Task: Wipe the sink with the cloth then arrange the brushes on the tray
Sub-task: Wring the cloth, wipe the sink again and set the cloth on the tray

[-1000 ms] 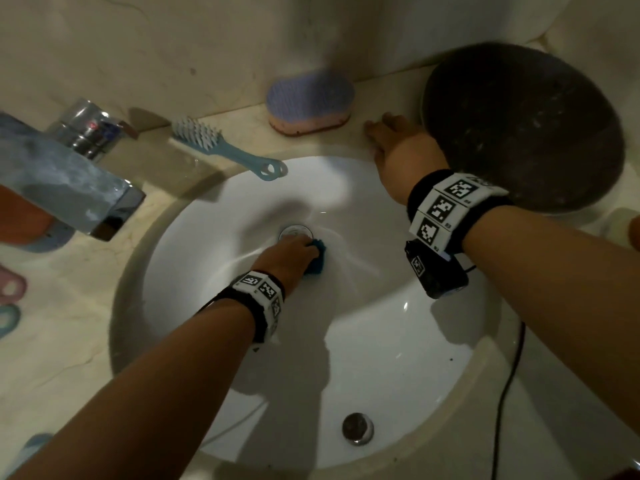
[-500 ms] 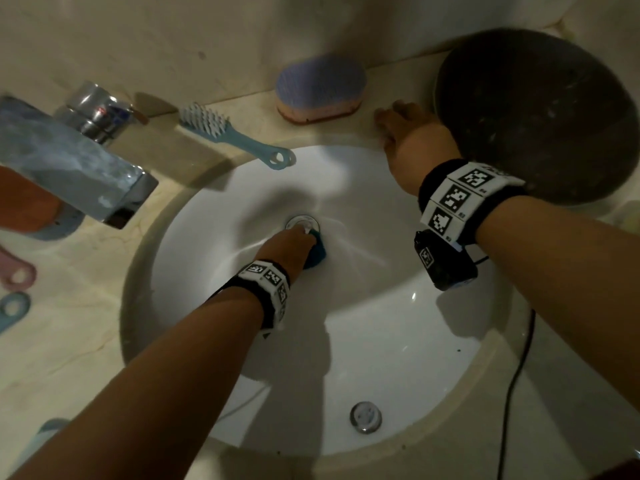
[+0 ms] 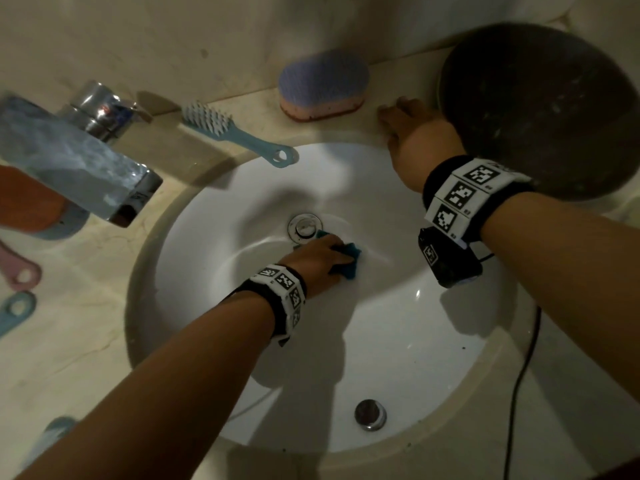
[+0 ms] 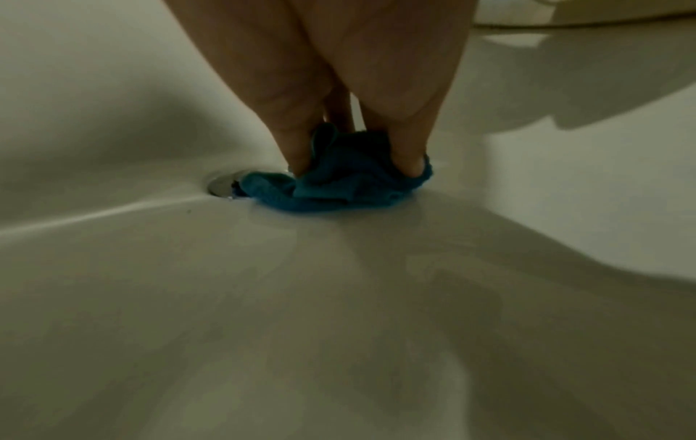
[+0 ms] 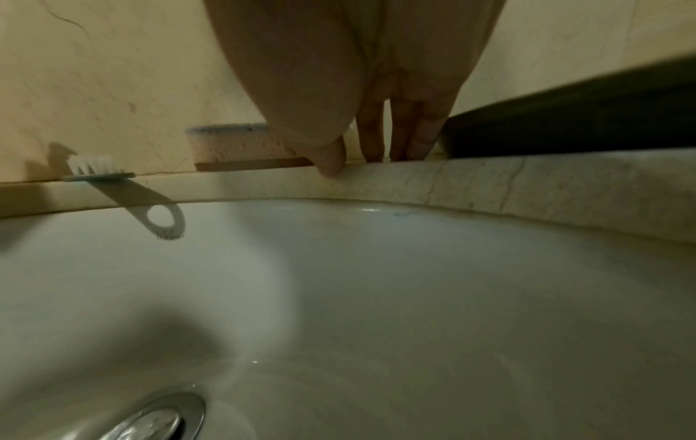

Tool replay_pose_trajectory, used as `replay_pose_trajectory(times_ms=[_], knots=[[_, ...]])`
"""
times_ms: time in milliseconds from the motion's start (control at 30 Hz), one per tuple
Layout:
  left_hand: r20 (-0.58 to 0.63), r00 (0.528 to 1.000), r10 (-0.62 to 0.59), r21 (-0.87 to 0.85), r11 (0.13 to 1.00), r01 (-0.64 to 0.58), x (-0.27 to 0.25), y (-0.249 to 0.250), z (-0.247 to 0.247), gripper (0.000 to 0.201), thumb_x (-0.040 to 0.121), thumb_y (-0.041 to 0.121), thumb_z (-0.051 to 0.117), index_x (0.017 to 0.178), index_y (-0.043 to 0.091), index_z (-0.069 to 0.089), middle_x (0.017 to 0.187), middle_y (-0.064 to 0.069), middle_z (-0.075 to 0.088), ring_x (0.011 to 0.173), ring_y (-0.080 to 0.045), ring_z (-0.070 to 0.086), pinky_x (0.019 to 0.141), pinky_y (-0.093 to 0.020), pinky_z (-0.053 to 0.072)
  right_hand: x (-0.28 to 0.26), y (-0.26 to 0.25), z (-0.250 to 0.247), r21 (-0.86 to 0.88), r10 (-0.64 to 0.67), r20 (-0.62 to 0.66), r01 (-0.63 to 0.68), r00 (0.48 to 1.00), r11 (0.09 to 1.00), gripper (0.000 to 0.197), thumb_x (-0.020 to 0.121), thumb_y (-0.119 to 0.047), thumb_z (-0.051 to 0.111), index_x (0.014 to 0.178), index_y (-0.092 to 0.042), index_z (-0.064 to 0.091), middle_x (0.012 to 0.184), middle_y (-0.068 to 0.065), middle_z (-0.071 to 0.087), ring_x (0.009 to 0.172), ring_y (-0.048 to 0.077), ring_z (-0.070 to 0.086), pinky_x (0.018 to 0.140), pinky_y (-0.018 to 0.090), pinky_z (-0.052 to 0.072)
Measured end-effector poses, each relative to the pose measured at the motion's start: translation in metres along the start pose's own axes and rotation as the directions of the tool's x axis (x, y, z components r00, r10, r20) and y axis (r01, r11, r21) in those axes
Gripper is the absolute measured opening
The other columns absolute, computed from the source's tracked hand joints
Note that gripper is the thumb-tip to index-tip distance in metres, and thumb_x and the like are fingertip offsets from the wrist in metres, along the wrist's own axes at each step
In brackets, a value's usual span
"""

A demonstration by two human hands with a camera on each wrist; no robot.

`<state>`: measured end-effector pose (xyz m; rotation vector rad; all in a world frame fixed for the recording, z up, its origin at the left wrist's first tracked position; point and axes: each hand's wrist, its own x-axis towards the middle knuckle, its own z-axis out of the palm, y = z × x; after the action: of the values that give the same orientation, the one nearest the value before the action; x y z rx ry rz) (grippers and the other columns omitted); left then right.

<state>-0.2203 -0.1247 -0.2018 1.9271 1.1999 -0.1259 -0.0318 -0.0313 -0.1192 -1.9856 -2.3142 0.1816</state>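
Beside drain [image 3: 305, 227], left hand [image 3: 317, 259] still grips cloth [image 3: 347, 260]; right hand [image 3: 417, 142] stays flat on counter [image 3: 346, 128].

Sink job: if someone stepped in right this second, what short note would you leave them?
Left hand: grips the bunched teal cloth, pressing it on the white basin of the sink beside the chrome drain.
Right hand: fingers flat on the beige counter edge, holding nothing.
The blue long-handled brush and the purple-and-pink oval scrub brush lie on the counter behind the sink; more brush handles show at the far left.
The dark round tray sits at the back right, with nothing visible on it.
Done: wiping is under way.
Left: finish wiping, then arrange the brushes on the tray.
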Motion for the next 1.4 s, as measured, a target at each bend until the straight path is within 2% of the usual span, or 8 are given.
replay_pose_trajectory(times_ms=[200, 400, 600, 733, 833, 1033, 1200, 1400], knots=[[-0.135, 0.990, -0.043, 0.199, 0.978, 0.069, 0.008, -0.021, 0.000, 0.046, 0.094, 0.008, 0.044, 0.138, 0.021, 0.046, 0.148, -0.002, 0.036, 0.132, -0.024, 0.040, 0.106, -0.037, 0.035, -0.003, -0.002, -0.002, 0.003, 0.011, -0.003, -0.011, 1.000, 1.000, 0.046, 0.096, -0.015, 0.038, 0.142, -0.014, 0.038, 0.149, 0.019, 0.031, 0.127, 0.042, 0.040, 0.104, 0.042, 0.035], [-0.137, 0.990, -0.022, 0.323, 0.944, 0.066, 0.014, -0.022, -0.013, 0.033, 0.094, 0.019, 0.049, 0.125, 0.011, 0.058, 0.137, -0.006, 0.049, 0.126, -0.025, 0.044, 0.104, -0.030, 0.036, -0.002, -0.001, -0.004, -0.006, 0.011, 0.016, -0.011, 1.000, 1.000, 0.048, 0.095, -0.012, 0.039, 0.143, -0.014, 0.036, 0.150, 0.018, 0.030, 0.128, 0.041, 0.039, 0.104, 0.043, 0.034], [-0.349, 0.930, -0.113, 0.239, 0.949, 0.205, -0.013, -0.038, -0.026, 0.027, 0.090, 0.027, 0.054, 0.115, 0.016, 0.057, 0.122, -0.006, 0.047, 0.116, -0.031, 0.044, 0.084, -0.033, 0.040, -0.001, -0.003, 0.000, 0.033, 0.007, -0.005, -0.007, 1.000, 0.999, 0.050, 0.091, -0.009, 0.043, 0.140, -0.013, 0.040, 0.147, 0.021, 0.034, 0.124, 0.044, 0.042, 0.102, 0.044, 0.038], [-0.257, 0.904, -0.341, -0.079, 0.940, 0.332, -0.017, -0.035, -0.025, 0.023, 0.085, 0.030, 0.054, 0.099, 0.012, 0.056, 0.110, -0.014, 0.056, 0.088, -0.027, 0.049, 0.071, -0.027, 0.035, -0.001, -0.002, -0.002, 0.004, 0.018, 0.013, -0.019, 1.000, 1.000, 0.050, 0.092, -0.010, 0.042, 0.142, -0.015, 0.037, 0.149, 0.018, 0.031, 0.125, 0.042, 0.041, 0.103, 0.043, 0.037], [-0.184, 0.912, -0.366, -0.161, 0.927, 0.340, -0.008, -0.026, -0.020, 0.029, 0.090, 0.026, 0.053, 0.112, 0.009, 0.060, 0.117, -0.015, 0.059, 0.101, -0.029, 0.054, 0.082, -0.030, 0.042, -0.001, -0.001, -0.001, 0.004, 0.001, 0.000, -0.001, 1.000, 1.000, 0.049, 0.093, -0.011, 0.042, 0.141, -0.013, 0.039, 0.148, 0.020, 0.032, 0.124, 0.043, 0.042, 0.101, 0.044, 0.038], [-0.240, 0.923, -0.302, 0.000, 0.950, 0.311, -0.002, -0.022, -0.019, 0.038, 0.094, 0.017, 0.048, 0.132, 0.013, 0.051, 0.133, -0.013, 0.048, 0.120, -0.031, 0.048, 0.100, -0.031, 0.036, 0.000, 0.001, 0.004, -0.007, -0.017, -0.036, 0.017, 0.999, 1.000, 0.048, 0.091, -0.011, 0.042, 0.140, -0.012, 0.041, 0.146, 0.022, 0.035, 0.123, 0.044, 0.044, 0.100, 0.046, 0.039], [-0.147, 0.969, -0.198, -0.188, 0.967, 0.169, -0.004, -0.002, -0.009, 0.014, 0.082, 0.033, 0.057, 0.090, 0.027, 0.066, 0.102, -0.010, 0.063, 0.103, -0.033, 0.058, 0.100, -0.045, 0.044, 0.002, 0.002, 0.007, -0.013, -0.019, -0.030, 0.018, 0.999, 1.000, 0.049, 0.091, -0.010, 0.041, 0.140, -0.013, 0.041, 0.146, 0.022, 0.036, 0.124, 0.044, 0.044, 0.102, 0.046, 0.039], [-0.153, 0.943, -0.296, -0.071, 0.955, 0.288, 0.016, -0.005, -0.014, 0.032, 0.097, 0.024, 0.045, 0.119, 0.004, 0.056, 0.119, -0.015, 0.058, 0.110, -0.029, 0.055, 0.089, -0.028, 0.041, 0.003, 0.005, 0.006, -0.032, -0.016, -0.006, 0.015, 1.000, 0.999, 0.048, 0.095, -0.013, 0.039, 0.142, -0.015, 0.037, 0.148, 0.020, 0.032, 0.127, 0.042, 0.041, 0.103, 0.044, 0.036]])
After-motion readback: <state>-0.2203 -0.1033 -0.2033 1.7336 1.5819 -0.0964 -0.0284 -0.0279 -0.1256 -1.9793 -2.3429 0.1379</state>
